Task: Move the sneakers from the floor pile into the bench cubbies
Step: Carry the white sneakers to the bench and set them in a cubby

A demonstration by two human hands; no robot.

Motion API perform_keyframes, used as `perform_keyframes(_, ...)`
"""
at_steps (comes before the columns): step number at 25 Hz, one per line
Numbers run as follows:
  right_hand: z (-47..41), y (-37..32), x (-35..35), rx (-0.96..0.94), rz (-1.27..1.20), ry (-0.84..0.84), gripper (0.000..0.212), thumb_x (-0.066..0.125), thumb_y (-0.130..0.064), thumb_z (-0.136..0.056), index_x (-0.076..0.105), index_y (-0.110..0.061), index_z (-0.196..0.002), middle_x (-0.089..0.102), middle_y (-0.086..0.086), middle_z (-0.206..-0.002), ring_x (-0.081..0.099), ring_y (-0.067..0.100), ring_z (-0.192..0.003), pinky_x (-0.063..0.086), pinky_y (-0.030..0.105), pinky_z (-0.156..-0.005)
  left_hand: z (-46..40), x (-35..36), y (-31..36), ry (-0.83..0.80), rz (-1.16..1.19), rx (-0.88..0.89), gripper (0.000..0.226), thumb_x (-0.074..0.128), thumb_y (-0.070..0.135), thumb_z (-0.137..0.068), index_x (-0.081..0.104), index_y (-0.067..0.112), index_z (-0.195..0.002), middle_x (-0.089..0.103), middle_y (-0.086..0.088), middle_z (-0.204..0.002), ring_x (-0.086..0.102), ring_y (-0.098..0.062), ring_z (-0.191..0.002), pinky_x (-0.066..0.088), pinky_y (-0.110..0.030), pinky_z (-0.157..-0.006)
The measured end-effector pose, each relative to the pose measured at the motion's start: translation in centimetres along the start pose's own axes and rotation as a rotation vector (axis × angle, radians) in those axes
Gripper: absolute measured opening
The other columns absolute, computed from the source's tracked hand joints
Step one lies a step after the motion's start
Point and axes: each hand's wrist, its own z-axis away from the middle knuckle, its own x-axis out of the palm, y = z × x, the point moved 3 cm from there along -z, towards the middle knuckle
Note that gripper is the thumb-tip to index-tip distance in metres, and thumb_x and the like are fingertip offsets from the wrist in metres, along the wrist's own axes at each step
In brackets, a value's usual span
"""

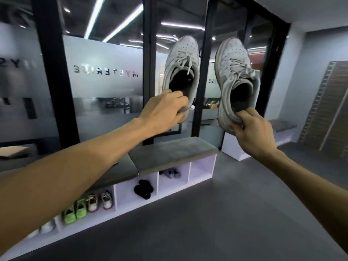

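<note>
Head view: the left hand grips a worn white lace-up sneaker by its heel, and the right hand pinches its mate likewise, both toes-up above the far white grey-cushioned cubby bench, whose left cubbies hold neon-green sneakers and black shoes.

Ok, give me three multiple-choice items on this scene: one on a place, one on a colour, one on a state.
1. Where are the black shoes?
A. in a bench cubby
B. on the cushion
C. in a hand

2. What colour are the held sneakers?
A. red
B. white-grey
C. green

3. How does the right hand stand?
A. open and idle
B. flat on the bench
C. gripping a sneaker's heel

Answers: 1 A, they lie in a cubby under the cushion. 2 B, the left sneaker and right sneaker are both white-grey. 3 C, its fingers pinch the heel collar; the left hand does likewise.
</note>
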Motion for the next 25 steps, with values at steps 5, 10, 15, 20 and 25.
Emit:
perform_keyframes(5, -3.8, -0.9, 7.6, -0.105, -0.162, -0.018, 0.012, 0.064, -0.016, -0.082, 0.056, -0.007, -0.084, 0.050, 0.011, -0.088, 0.054, 0.041, -0.076, 0.044, 0.042, -0.058, 0.2, 1.9, -3.6, -0.043, -0.158, -0.107, 0.018, 0.063, 0.024, -0.085, 0.051, 0.013, -0.078, 0.051, 0.000, -0.083, 0.048, -0.022, -0.084, 0.043, -0.035, -0.055)
perform_keyframes(10, -8.3, -2.1, 15.0, -0.203, -0.266, -0.034, 0.012, 0.064, -0.017, -0.084, 0.055, -0.009, -0.083, 0.048, 0.005, -0.086, 0.053, 0.032, -0.068, 0.039, 0.034, -0.053, -0.4, 4.3, -8.7, -0.083, -0.224, -0.202, 0.018, 0.061, 0.024, -0.087, 0.050, 0.013, -0.079, 0.046, 0.004, -0.082, 0.045, -0.019, -0.084, 0.046, -0.039, -0.060)
perform_keyframes(15, -11.8, -3.0, 22.7, -0.207, -0.330, -0.094, 0.010, 0.062, -0.016, -0.085, 0.056, -0.008, -0.087, 0.051, 0.008, -0.092, 0.054, 0.035, -0.074, 0.046, 0.043, -0.059, -0.7, 8.5, -14.4, -0.103, -0.284, -0.279, 0.016, 0.060, 0.025, -0.088, 0.051, 0.013, -0.081, 0.044, 0.007, -0.082, 0.043, -0.015, -0.084, 0.042, -0.034, -0.059)
perform_keyframes(20, -13.4, -2.8, 31.8, -0.227, -0.386, -0.177, 0.009, 0.063, -0.015, -0.086, 0.057, -0.008, -0.086, 0.051, 0.007, -0.089, 0.055, 0.034, -0.073, 0.045, 0.041, -0.058, 0.5, 14.4, -19.3, -0.145, -0.308, -0.354, 0.016, 0.060, 0.023, -0.086, 0.051, 0.013, -0.076, 0.050, 0.004, -0.080, 0.045, -0.016, -0.079, 0.042, -0.033, -0.058)
perform_keyframes(25, -12.9, -2.0, 42.2, -0.240, -0.461, -0.239, 0.012, 0.063, -0.018, -0.087, 0.058, -0.008, -0.086, 0.051, 0.008, -0.088, 0.055, 0.034, -0.072, 0.043, 0.038, -0.055, 3.3, 22.4, -23.4, -0.210, -0.350, -0.417, 0.017, 0.060, 0.025, -0.086, 0.048, 0.016, -0.077, 0.047, 0.007, -0.082, 0.044, -0.015, -0.080, 0.042, -0.031, -0.056)
